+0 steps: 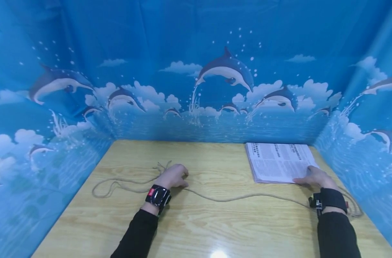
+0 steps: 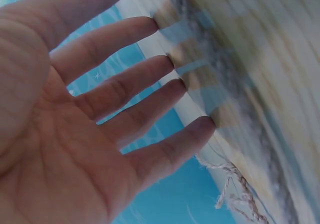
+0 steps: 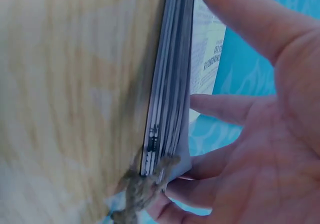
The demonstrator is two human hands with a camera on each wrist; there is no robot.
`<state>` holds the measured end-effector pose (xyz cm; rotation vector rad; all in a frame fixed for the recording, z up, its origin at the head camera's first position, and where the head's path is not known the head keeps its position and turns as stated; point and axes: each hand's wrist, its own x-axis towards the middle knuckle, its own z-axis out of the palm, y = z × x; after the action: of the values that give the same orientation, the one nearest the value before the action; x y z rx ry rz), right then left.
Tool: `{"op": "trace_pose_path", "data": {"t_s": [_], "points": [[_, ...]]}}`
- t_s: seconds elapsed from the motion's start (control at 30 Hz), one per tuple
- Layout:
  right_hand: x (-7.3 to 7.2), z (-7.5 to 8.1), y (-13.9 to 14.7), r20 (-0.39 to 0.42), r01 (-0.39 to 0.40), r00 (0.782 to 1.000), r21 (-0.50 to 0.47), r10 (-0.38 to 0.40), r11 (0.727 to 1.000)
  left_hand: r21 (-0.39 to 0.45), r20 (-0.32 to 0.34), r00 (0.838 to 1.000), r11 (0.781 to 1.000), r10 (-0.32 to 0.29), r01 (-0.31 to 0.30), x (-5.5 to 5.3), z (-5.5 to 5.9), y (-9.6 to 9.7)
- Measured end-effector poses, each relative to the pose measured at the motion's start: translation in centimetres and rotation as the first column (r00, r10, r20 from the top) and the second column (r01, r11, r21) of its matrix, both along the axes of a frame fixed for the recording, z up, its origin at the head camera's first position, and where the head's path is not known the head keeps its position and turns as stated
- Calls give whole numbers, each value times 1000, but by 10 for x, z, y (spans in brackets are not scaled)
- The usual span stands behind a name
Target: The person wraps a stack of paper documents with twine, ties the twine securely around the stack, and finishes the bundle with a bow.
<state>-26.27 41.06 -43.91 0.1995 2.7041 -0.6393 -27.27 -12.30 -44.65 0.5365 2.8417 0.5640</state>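
Observation:
A folded stack of newspapers [image 1: 276, 163] lies at the back right of the table. My right hand [image 1: 316, 177] rests at its near right corner, the thumb by the front edge and the fingers reaching over the right side. In the right wrist view, the layered edge of the newspapers [image 3: 172, 84] shows beside the loosely extended fingers. A thin rope [image 1: 228, 199] runs across the table, looped at the left and behind my right wrist. My left hand [image 1: 172, 175] is over the rope's left part, its spread fingertips on the table close to the rope [image 2: 220, 59], holding nothing.
The wood-grain table [image 1: 215, 229] is enclosed by a blue dolphin-print curtain [image 1: 189, 125] at the back and both sides. Frayed rope ends [image 2: 230, 179] lie beyond my left fingers. A bright light reflection [image 1: 218, 254] sits near the front.

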Motion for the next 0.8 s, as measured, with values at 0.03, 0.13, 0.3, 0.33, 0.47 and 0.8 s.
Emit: {"op": "trace_pose_path", "data": {"t_s": [0.03, 0.13, 0.3, 0.33, 0.47, 0.8], "points": [[0, 1, 0, 7, -5, 1000, 7, 5, 1000, -1, 0, 1000, 1000, 6, -6, 0, 0, 0], [1, 2, -5, 21, -33, 999, 44, 33, 998, -10, 6, 1000, 1000, 27, -27, 0, 1, 2], [3, 6, -30, 24, -33, 999, 75, 31, 997, -30, 15, 998, 998, 61, -61, 0, 2, 5], [2, 7, -36, 22, -21, 1000, 79, 20, 997, -33, 13, 998, 997, 65, -65, -1, 2, 6], [-1, 7, -60, 3, 20, 1000, 120, -21, 993, -39, 9, 997, 996, 81, -80, -1, 3, 9], [-3, -1, -105, -109, -64, 991, 149, 80, 987, -21, 19, 996, 996, 86, -85, 0, 2, 12]]}}
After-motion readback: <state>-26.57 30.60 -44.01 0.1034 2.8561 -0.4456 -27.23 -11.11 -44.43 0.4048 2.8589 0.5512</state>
